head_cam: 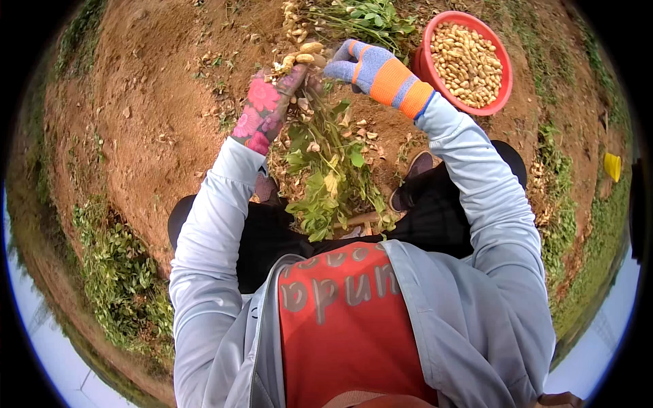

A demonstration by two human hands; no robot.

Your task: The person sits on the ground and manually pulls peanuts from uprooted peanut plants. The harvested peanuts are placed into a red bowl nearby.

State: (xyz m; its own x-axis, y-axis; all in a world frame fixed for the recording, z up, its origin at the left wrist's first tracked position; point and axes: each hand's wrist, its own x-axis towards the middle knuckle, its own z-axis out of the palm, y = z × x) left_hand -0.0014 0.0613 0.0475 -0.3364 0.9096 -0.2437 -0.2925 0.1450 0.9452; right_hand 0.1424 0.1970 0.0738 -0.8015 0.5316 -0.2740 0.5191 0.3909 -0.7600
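My left hand (268, 104), in a dark glove with pink flowers, is closed around the root end of a peanut plant (331, 168). Pods (306, 52) stick out above its fingers, and the leafy stems hang down between my legs. My right hand (363, 71), in a blue and orange knitted glove, is just right of these pods with its fingers curled. Whether anything is between those fingertips is blurred. To the right of my right hand stands a red bucket (503, 94) with many picked peanuts (467, 64) in it.
More peanut plants (365, 20) with pods lie on the soil beyond my hands. Heaps of green plants lie at the left (120, 275) and right (558, 204). A yellow container (612, 167) is at the far right. My shoes (413, 178) flank the hanging leaves.
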